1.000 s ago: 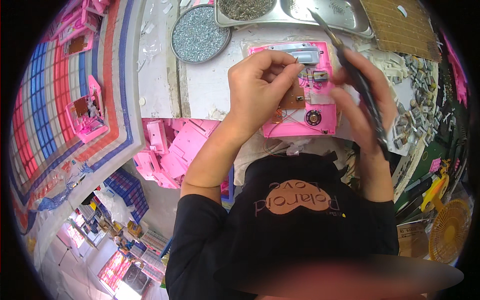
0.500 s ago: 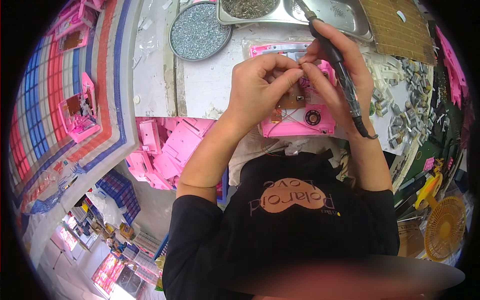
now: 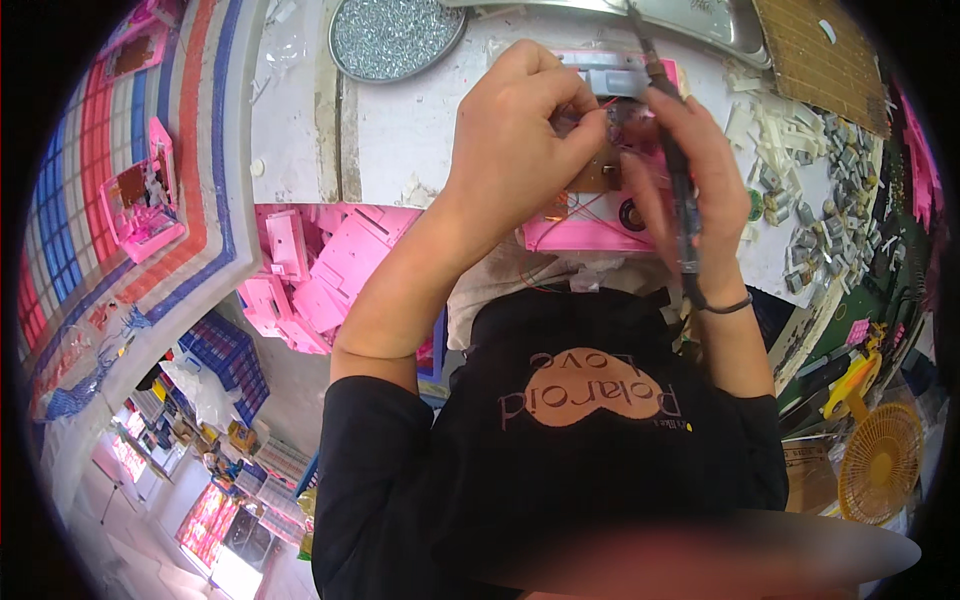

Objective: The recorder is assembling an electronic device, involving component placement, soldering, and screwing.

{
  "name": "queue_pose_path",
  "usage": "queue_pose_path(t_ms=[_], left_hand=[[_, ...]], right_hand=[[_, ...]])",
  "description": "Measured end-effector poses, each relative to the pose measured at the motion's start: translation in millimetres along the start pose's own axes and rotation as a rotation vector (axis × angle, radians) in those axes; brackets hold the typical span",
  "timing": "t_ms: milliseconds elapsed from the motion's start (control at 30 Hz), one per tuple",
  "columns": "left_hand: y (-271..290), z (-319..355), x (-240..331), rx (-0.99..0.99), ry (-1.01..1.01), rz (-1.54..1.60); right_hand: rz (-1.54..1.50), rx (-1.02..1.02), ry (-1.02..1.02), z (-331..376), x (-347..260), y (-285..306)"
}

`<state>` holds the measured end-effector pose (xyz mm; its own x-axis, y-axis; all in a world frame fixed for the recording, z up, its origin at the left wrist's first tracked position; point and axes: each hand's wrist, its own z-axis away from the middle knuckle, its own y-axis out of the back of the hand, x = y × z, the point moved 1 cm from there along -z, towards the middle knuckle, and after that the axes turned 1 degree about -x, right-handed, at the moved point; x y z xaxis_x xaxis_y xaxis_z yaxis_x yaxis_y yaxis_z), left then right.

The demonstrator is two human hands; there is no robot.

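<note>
Pink plastic fills the middle of the view: an open pink casing [image 3: 590,228] lies on a worn white tabletop [image 3: 400,130], with a small brown circuit board [image 3: 598,178] and thin red wires showing inside it. The left hand [image 3: 520,130] hovers over the casing's upper part, its fingers [image 3: 585,125] pinched narrowly together on something too small to make out, right where the wires meet the board. The right hand [image 3: 690,170] sits just beside those fingers, wrapped around a slim dark pen-like tool [image 3: 672,150] whose tip points away from the body, toward a metal tray [image 3: 700,20] at the far edge. The two hands nearly touch.

Beyond the left fingers stands a round dish of small silvery screws [image 3: 392,35]. Below the left forearm, off the tabletop edge, lies a heap of pink plastic shells [image 3: 320,270]. Past the right fingers, small grey and white parts [image 3: 830,190] are scattered.

Judging from this, the grip is the weak point: the pinched piece is tiny, so a small slip could drop it into the casing or strain a thin wire. With the tool so close to the left fingers, a stray movement could also nick them.
</note>
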<state>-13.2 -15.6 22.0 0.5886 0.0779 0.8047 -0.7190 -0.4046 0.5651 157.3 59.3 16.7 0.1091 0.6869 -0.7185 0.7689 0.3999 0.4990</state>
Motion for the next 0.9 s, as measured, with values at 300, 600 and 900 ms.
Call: queue_pose_path(t_ms=[300,600,900], left_hand=[[-8,2,-6,0.090,-0.094,-0.084],[-2,0,9,-0.001,0.087,-0.001],[-10,3,-7,0.129,-0.101,-0.090]], right_hand=[[-0.137,0.155,-0.058,7,9,42],[-0.162,-0.061,0.215,-2,11,50],[-0.166,-0.080,0.230,-1,16,42]])
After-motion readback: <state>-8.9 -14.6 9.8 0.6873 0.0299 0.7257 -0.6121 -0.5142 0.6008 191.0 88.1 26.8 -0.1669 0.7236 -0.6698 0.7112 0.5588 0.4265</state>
